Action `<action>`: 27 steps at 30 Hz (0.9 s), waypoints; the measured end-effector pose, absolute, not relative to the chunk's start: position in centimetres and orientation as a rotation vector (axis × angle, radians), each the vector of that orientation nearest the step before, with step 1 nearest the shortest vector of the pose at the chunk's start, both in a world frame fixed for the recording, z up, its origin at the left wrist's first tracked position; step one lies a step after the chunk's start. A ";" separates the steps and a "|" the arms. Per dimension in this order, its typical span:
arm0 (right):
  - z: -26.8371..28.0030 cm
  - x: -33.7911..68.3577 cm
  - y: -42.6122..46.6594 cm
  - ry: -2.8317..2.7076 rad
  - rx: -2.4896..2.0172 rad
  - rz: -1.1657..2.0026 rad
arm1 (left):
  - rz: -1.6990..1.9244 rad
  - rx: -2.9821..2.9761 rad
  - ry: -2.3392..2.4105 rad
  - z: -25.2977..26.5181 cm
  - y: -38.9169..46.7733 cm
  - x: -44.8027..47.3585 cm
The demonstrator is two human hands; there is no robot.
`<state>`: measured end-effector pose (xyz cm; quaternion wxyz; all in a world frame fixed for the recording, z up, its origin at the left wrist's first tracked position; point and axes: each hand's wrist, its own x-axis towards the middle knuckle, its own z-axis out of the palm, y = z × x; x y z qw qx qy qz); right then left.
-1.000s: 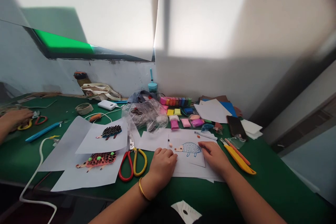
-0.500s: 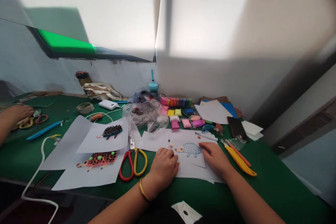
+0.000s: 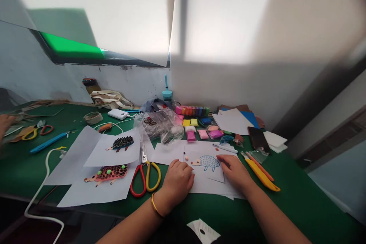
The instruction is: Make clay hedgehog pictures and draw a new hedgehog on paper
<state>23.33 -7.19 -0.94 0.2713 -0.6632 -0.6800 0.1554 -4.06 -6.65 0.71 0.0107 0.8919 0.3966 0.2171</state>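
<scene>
A paper with a blue-outlined hedgehog drawing [image 3: 210, 163] lies between my hands; the animal's face is peach-coloured with a dark nose. My left hand [image 3: 177, 177], a gold bangle on its wrist, rests at the paper's left side with its fingers curled in, and what they hold, if anything, is hidden. Fingers stretched out, my right hand [image 3: 236, 171] lies on the paper's right edge beside the hedgehog's back. Small clay bits [image 3: 187, 158] sit above the snout. Just left of my left hand are scissors [image 3: 145, 177] with red and yellow handles.
Two finished hedgehog pictures [image 3: 110, 173] lie at left. Clay packets [image 3: 191, 136] and plastic wrap [image 3: 162, 126] stand behind the drawing. A yellow cutter [image 3: 261, 175], a pen [image 3: 225, 148] and a dark phone [image 3: 258, 140] are at right. Another person's hand [image 3: 5, 124] shows at far left.
The other person's hand at far left has drawn back toward the frame edge, uncovering the small scissors there. My own hands have hardly moved.
</scene>
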 end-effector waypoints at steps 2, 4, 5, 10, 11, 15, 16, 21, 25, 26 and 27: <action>-0.9 23.3 -7.2 -1.832 -1.782 0.419 | 0.735 2.727 1.265 0.5 -6.5 -4.2; -1.0 23.3 -7.2 -1.836 -1.783 0.419 | 0.751 2.718 1.258 0.5 -6.4 -4.3; -1.0 23.3 -7.2 -1.839 -1.783 0.418 | 0.752 2.729 1.238 0.5 -6.4 -4.3; -0.8 23.3 -7.3 -1.853 -1.783 0.401 | 0.734 2.790 1.124 0.6 -6.6 -4.3; -0.8 23.2 -7.3 -1.856 -1.786 0.398 | 0.725 2.797 1.119 0.5 -6.7 -4.3; -0.6 23.1 -7.4 -1.865 -1.792 0.386 | 0.689 2.822 1.141 0.6 -6.8 -4.1; -0.6 23.1 -7.4 -1.866 -1.791 0.386 | 0.678 2.827 1.149 0.7 -6.9 -4.1; -0.4 23.1 -7.4 -1.851 -1.802 0.412 | 0.605 2.871 1.173 0.9 -7.1 -3.9; -0.4 23.1 -7.5 -1.836 -1.795 0.424 | 0.560 2.918 1.170 1.0 -7.1 -3.8; -0.4 23.1 -7.4 -1.835 -1.793 0.424 | 0.557 2.929 1.168 1.0 -7.1 -3.8; -0.5 23.1 -7.4 -1.837 -1.793 0.422 | 0.559 2.939 1.165 1.0 -7.1 -3.8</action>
